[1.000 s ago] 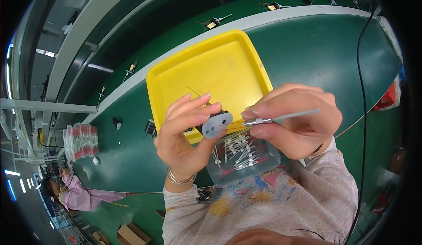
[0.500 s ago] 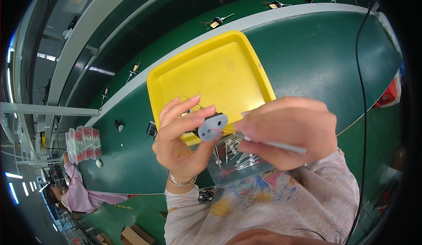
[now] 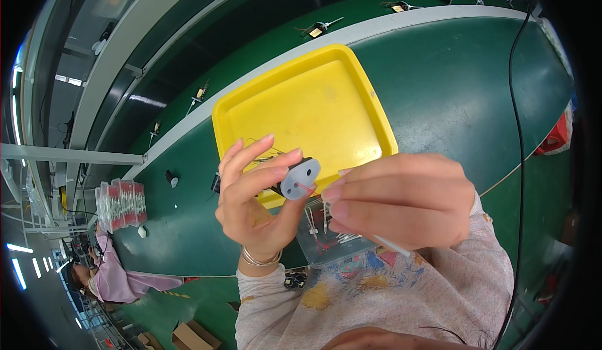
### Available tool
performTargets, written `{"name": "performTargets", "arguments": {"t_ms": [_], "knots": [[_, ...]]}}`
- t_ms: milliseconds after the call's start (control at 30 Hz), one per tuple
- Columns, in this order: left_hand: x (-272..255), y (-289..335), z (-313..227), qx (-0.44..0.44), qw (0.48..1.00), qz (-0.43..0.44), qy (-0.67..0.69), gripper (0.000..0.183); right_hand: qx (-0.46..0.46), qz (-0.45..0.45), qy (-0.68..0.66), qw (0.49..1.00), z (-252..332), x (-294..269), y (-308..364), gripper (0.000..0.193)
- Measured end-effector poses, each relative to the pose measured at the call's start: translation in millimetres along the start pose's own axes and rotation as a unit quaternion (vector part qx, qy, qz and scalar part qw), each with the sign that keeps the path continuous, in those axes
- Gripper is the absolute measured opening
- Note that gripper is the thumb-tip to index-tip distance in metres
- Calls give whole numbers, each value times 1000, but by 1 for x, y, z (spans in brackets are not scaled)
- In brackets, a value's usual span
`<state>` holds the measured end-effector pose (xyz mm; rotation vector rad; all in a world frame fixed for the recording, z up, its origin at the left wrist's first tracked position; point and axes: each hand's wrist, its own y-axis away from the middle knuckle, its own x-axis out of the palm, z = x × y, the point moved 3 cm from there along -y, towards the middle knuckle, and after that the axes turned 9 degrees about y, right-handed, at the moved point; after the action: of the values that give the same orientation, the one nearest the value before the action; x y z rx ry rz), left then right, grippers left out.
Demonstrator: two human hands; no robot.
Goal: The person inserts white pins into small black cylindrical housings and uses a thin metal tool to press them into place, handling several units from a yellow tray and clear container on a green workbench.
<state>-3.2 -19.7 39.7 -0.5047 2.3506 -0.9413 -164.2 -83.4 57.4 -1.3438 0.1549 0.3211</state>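
My left hand [image 3: 254,202] is closed around a small black part with a light grey oval end cap [image 3: 305,174]. Holes show in the cap's face, which is turned toward my right hand. A thin red wire [image 3: 305,189] runs between one of these holes and the fingers of my right hand [image 3: 407,196]. Those fingers are pinched on a white cable [image 3: 393,246], whose free end sticks out below the hand. Thin wires also show behind my left fingers. Underneath both hands lies a clear plastic box [image 3: 332,257] with several white cables in it, partly hidden.
A yellow tray [image 3: 371,93] lies just beyond my hands on the green table [image 3: 451,86]. Clear boxes of cables [image 3: 122,206] stand at the left, near a person in pink [image 3: 119,271]. Small assemblies [image 3: 318,30] sit along the green strip behind. A black cord [image 3: 515,118] hangs at right.
My right hand has moved slightly left, nearer the oval cap, and the white cable's free end has swung down and left. Less wire shows between hand and cap.
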Motion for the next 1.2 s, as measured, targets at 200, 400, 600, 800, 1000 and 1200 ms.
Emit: {"name": "performTargets", "arguments": {"t_ms": [200, 400, 600, 800, 1000, 1200], "knots": [[-2, 0, -1, 2, 1000, 3, -1, 33, -4, 13, -15, 1000, 0, 0, 0, 24], [-1, 0, -2, 1, 1000, 2, -3, 33, -14, 18, -24, 999, -1, -1, -2, 22], [-3, 1, -1, 4, 1000, 3, -7, 34, -7, 29, -35, 999, -3, 0, 0, 21], [-4, 0, -2, 6, 1000, 3, -12, 34, -20, 28, -23, 999, -2, -1, -2, 22], [-3, 0, 0, 14, 1000, -7, -3, 34, 5, 29, -11, 999, -3, -1, 1, 25], [-3, 0, 1, 13, 1000, -1, -12, 33, -5, 26, -8, 1000, -3, 1, 4, 25]]}}
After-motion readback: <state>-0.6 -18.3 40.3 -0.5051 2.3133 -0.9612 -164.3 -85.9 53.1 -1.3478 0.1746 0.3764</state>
